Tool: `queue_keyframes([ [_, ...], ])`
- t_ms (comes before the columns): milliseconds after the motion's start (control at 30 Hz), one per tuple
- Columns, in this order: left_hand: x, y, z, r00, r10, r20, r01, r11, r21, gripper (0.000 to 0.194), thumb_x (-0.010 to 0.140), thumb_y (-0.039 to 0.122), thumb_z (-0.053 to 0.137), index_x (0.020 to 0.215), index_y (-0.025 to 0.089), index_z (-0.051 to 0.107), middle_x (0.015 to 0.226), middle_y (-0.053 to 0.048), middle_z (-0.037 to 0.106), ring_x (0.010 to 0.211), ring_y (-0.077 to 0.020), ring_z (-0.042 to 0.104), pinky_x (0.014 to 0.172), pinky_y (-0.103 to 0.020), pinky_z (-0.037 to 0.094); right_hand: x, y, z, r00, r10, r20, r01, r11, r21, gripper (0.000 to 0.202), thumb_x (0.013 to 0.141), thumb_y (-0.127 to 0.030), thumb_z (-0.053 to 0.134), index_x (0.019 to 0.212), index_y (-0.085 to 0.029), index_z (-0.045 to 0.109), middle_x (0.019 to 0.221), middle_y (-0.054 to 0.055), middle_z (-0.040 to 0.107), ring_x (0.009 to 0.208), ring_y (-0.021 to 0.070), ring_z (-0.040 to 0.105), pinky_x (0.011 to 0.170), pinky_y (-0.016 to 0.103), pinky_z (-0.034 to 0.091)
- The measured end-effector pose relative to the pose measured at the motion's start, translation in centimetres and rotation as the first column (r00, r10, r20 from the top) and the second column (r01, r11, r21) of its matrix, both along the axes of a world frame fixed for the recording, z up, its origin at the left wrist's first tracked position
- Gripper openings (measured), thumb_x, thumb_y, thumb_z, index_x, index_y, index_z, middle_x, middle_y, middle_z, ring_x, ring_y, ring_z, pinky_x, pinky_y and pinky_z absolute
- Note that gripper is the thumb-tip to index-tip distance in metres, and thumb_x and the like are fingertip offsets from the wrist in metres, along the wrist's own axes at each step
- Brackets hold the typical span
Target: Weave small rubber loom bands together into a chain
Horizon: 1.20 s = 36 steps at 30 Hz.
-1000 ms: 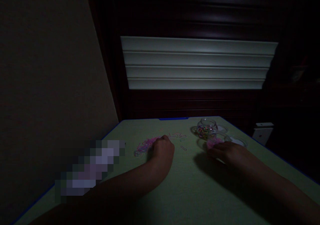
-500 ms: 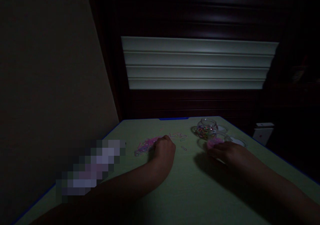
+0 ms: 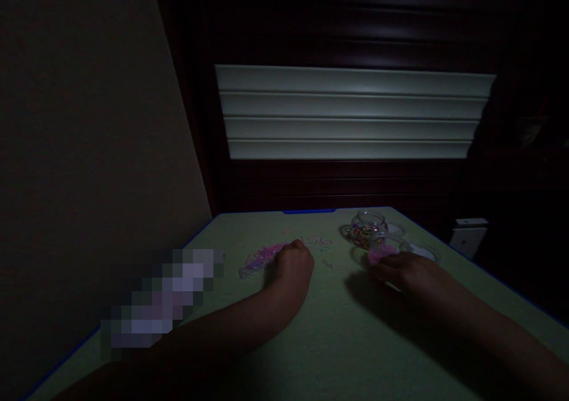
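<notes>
My left hand (image 3: 294,264) is closed at the right end of a pile of pink and purple small bands (image 3: 262,258); its fingertips are hidden, so what they hold cannot be made out. My right hand (image 3: 400,270) is closed round the near side of a clear jar (image 3: 383,248) with pink bands inside. Just behind it stands another clear jar (image 3: 368,230), filled with bands of many colours. Between my hands lies a single band (image 3: 327,264), and a few loose pale ones (image 3: 317,242) are scattered farther back.
Two round clear lids (image 3: 424,251) lie right of the jars on the green table (image 3: 338,341), which has a blue edge. A blurred-out object (image 3: 164,300) rests at the left. White boxes (image 3: 467,241) stand beyond the right edge.
My left hand has shifted very slightly to the right at the pile. My right hand stays on the jar.
</notes>
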<state>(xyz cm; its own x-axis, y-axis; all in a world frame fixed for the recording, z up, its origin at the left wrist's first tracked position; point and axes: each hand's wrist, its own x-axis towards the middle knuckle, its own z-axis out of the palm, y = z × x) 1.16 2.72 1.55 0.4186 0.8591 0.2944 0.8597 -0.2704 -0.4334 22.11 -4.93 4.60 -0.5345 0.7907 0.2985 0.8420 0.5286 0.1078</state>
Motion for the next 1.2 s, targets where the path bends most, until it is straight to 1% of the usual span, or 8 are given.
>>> queue_keyframes([
  [167,0.04,0.04,-0.13,0.999,-0.03,-0.04,0.031,0.999,0.028,0.025,0.071,-0.008,0.046,0.091,0.001,0.06,0.081,-0.016,0.059,0.073,-0.0213,0.063,0.055,-0.023,0.047,-0.09,-0.1,0.15,1.0,-0.011,-0.001,0.011,1.0,0.012,0.018,0.085,-0.016,0.046,0.076,-0.019,0.062,0.08,0.006,0.065,0.075,0.0171,0.059,0.067,0.027,0.039],
  [400,0.01,-0.07,-0.36,0.999,-0.039,-0.011,0.04,0.998,0.056,0.025,0.072,-0.007,0.045,0.09,0.004,0.059,0.08,-0.013,0.057,0.068,-0.0195,0.062,0.052,-0.022,0.045,0.13,0.16,-0.26,0.999,0.03,-0.035,-0.029,0.999,0.032,0.017,0.084,-0.018,0.046,0.082,-0.018,0.063,0.077,0.005,0.064,0.071,0.0167,0.059,0.065,0.028,0.039],
  [567,0.08,-0.12,-0.25,0.997,-0.074,-0.019,0.075,0.995,0.058,0.023,0.073,-0.006,0.047,0.09,0.004,0.058,0.082,-0.013,0.056,0.07,-0.0202,0.061,0.052,-0.023,0.045,0.09,0.18,-0.26,1.0,0.009,-0.005,-0.009,0.999,0.038,0.019,0.084,-0.016,0.045,0.076,-0.019,0.062,0.077,0.005,0.064,0.071,0.0168,0.058,0.065,0.028,0.039],
  [733,0.01,-0.02,-0.51,0.993,-0.112,-0.025,0.113,0.99,0.084,0.023,0.073,-0.005,0.047,0.092,0.005,0.056,0.082,-0.012,0.054,0.069,-0.0196,0.06,0.051,-0.023,0.044,0.14,0.15,-0.22,0.999,0.033,-0.014,-0.032,0.999,0.027,0.019,0.085,-0.017,0.044,0.084,-0.019,0.063,0.075,0.005,0.063,0.067,0.0159,0.057,0.062,0.027,0.037],
  [833,-0.05,0.01,-0.67,0.991,-0.126,-0.035,0.129,0.986,0.108,0.025,0.073,-0.004,0.047,0.094,0.007,0.055,0.084,-0.011,0.054,0.068,-0.0189,0.059,0.05,-0.023,0.044,0.04,0.04,-0.09,1.0,0.009,-0.007,-0.009,1.0,0.011,0.018,0.084,-0.016,0.045,0.085,-0.018,0.063,0.075,0.005,0.063,0.069,0.0163,0.057,0.063,0.027,0.037],
  [1000,0.11,-0.28,-0.32,0.991,-0.132,-0.026,0.134,0.985,0.108,0.021,0.077,-0.001,0.047,0.094,0.01,0.053,0.085,-0.009,0.052,0.069,-0.016,0.059,0.052,-0.02,0.042,-0.06,-0.11,0.0,1.0,-0.01,-0.012,0.01,1.0,0.001,0.018,0.084,-0.016,0.045,0.083,-0.019,0.063,0.078,0.005,0.064,0.071,0.0169,0.058,0.065,0.028,0.038],
  [1200,0.2,-0.5,-0.06,0.987,-0.154,-0.037,0.157,0.981,0.115,0.021,0.078,0.0,0.046,0.094,0.011,0.052,0.085,-0.009,0.051,0.068,-0.0159,0.058,0.05,-0.02,0.041,0.05,0.04,-0.18,1.0,0.006,-0.003,-0.006,1.0,0.026,0.019,0.084,-0.017,0.045,0.085,-0.02,0.063,0.076,0.004,0.064,0.069,0.0166,0.058,0.064,0.028,0.039],
])
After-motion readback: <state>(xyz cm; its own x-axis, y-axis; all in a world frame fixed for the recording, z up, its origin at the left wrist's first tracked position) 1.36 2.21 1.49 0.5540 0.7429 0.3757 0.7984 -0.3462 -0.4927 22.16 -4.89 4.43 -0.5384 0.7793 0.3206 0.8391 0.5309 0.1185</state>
